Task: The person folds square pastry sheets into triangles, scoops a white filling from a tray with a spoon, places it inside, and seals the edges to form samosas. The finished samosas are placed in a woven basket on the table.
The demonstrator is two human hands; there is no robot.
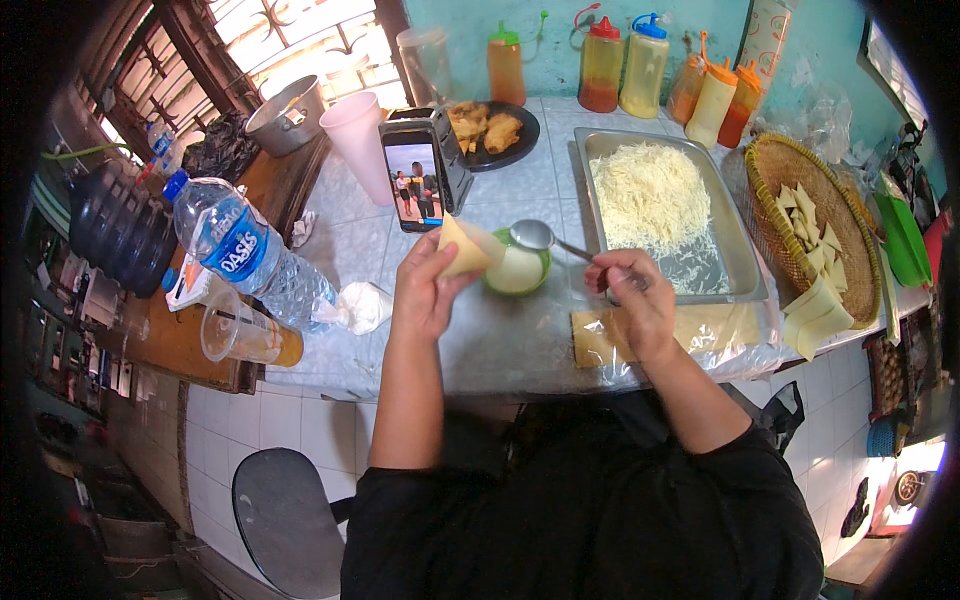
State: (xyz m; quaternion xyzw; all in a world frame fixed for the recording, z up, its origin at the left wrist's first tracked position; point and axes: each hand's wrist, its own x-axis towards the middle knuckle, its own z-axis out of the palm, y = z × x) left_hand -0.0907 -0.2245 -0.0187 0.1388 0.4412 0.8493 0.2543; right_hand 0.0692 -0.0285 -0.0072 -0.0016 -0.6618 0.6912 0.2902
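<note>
My left hand grips a pale yellow pastry wrapper folded into a cone, held beside a small green bowl. White contents fill part of that bowl. In my right hand is a metal spoon, its bowl raised above the green bowl's far rim. Just beyond my right hand lies a metal tray heaped with shredded white cheese-like strands. Flat wrappers under clear plastic rest at the table's near edge, below my right wrist.
A phone on a stand, a pink cup and a black plate of fried pieces stand beyond my left hand. Water bottle and plastic cup are left. Sauce bottles line the wall; a woven basket holds folded triangles at right.
</note>
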